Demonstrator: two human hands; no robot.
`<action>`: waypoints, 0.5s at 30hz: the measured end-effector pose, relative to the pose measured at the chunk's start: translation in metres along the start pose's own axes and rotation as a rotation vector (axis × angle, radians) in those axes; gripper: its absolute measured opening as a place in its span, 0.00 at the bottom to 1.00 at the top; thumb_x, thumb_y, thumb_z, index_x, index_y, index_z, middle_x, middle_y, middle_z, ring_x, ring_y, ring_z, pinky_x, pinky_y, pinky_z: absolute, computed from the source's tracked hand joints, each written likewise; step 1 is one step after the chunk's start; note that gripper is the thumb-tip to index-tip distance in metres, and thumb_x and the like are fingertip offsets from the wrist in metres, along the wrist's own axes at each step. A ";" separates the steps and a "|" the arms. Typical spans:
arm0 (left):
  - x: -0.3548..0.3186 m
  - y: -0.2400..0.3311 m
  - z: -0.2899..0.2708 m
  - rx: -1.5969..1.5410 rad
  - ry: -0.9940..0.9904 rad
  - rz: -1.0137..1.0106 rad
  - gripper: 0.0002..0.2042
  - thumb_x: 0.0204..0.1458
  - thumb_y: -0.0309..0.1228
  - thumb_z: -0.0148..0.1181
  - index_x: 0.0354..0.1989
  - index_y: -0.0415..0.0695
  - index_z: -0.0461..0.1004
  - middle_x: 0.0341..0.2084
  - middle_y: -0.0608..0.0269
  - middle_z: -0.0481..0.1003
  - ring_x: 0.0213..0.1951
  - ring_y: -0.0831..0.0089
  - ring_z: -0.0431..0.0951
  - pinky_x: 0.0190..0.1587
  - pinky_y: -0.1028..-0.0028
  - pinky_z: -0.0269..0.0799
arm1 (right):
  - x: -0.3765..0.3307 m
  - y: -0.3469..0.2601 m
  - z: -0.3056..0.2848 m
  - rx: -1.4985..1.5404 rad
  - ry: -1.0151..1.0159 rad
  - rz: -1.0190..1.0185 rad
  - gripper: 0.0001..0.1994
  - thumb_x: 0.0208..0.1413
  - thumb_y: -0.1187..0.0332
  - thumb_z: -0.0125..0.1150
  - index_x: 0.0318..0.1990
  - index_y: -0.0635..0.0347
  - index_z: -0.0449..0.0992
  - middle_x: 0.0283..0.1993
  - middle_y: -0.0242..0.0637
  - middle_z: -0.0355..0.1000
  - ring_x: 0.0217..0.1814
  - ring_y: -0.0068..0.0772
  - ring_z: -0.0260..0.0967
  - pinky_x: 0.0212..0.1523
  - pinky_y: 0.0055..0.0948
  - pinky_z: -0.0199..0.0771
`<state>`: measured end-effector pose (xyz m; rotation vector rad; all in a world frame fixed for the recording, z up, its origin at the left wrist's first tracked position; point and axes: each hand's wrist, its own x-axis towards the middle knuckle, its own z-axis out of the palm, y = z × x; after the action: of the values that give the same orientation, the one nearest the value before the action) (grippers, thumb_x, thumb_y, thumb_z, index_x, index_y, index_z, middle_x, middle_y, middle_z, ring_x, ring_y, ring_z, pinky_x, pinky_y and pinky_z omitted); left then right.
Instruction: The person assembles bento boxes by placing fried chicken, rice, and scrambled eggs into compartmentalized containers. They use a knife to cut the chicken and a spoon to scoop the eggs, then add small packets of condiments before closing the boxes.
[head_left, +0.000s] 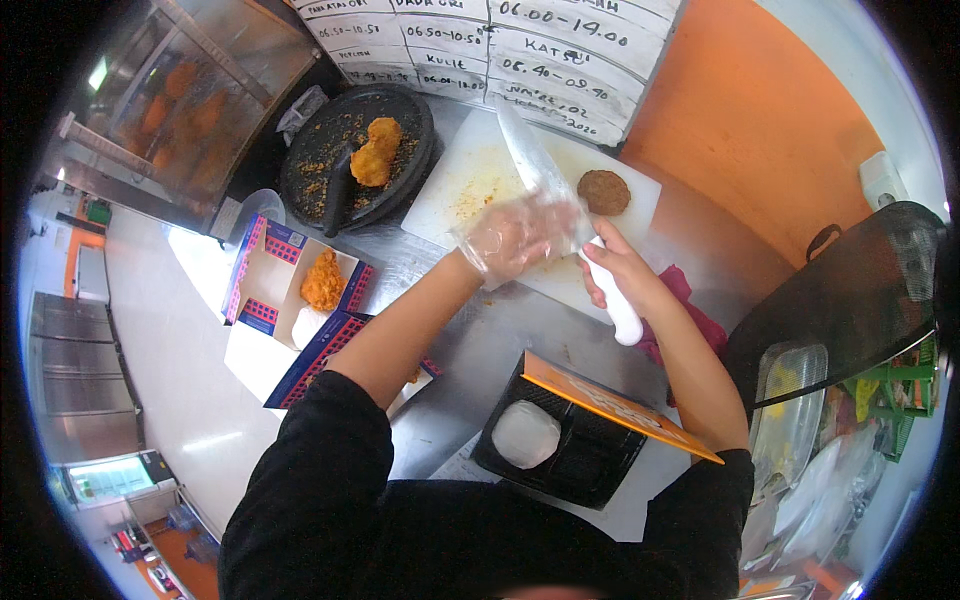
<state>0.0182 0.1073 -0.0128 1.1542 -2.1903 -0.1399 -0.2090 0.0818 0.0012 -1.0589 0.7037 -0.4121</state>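
Observation:
My right hand point(619, 270) is closed round the white handle of a large kitchen knife point(524, 150), whose blade points away over the white cutting board point(450, 190). My left hand point(520, 238), in a clear plastic glove, lies against the blade close to the handle. Its fingers are blurred under the film, so their grip cannot be made out. Right of the blade, a round brown patty point(604, 192) rests on the board, with crumbs on the left side. A piece of fried chicken point(376, 152) sits in the dark stone mortar point(415, 165), beside its pestle point(338, 195).
Left of my forearm stand open patterned boxes point(282, 275), one holding fried chicken point(322, 282). Near me, a black tray point(590, 465) with an orange lid point(610, 405) holds a white wrapped round point(526, 435). A red cloth point(690, 315) and dark mesh cover point(840, 300) are right.

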 end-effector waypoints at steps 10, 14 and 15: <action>0.041 -0.034 0.026 -0.462 0.208 -0.218 0.21 0.59 0.36 0.47 0.60 0.42 0.62 0.55 0.53 0.68 0.58 0.56 0.66 0.59 0.54 0.60 | -0.031 0.017 -0.024 -1.109 0.577 -0.379 0.14 0.57 0.73 0.52 0.48 0.68 0.61 0.38 0.65 0.68 0.45 0.69 0.64 0.45 0.53 0.64; 0.099 -0.032 0.034 0.483 -0.106 -0.329 0.27 0.60 0.40 0.43 0.67 0.45 0.51 0.64 0.57 0.57 0.65 0.60 0.58 0.63 0.50 0.53 | -0.023 0.025 -0.027 -1.178 0.541 -0.241 0.12 0.57 0.74 0.50 0.46 0.67 0.59 0.39 0.63 0.67 0.43 0.67 0.66 0.43 0.53 0.66; 0.109 -0.031 0.037 0.543 -0.152 -0.338 0.28 0.60 0.40 0.42 0.67 0.46 0.50 0.66 0.58 0.55 0.65 0.61 0.57 0.64 0.49 0.52 | -0.021 0.027 -0.027 -1.176 0.541 -0.233 0.11 0.58 0.74 0.50 0.45 0.67 0.59 0.40 0.63 0.66 0.43 0.67 0.66 0.42 0.53 0.67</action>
<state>-0.0263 -0.0026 0.0004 1.8657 -2.2108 0.2501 -0.2434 0.0895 -0.0238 -2.1911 1.3794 -0.4935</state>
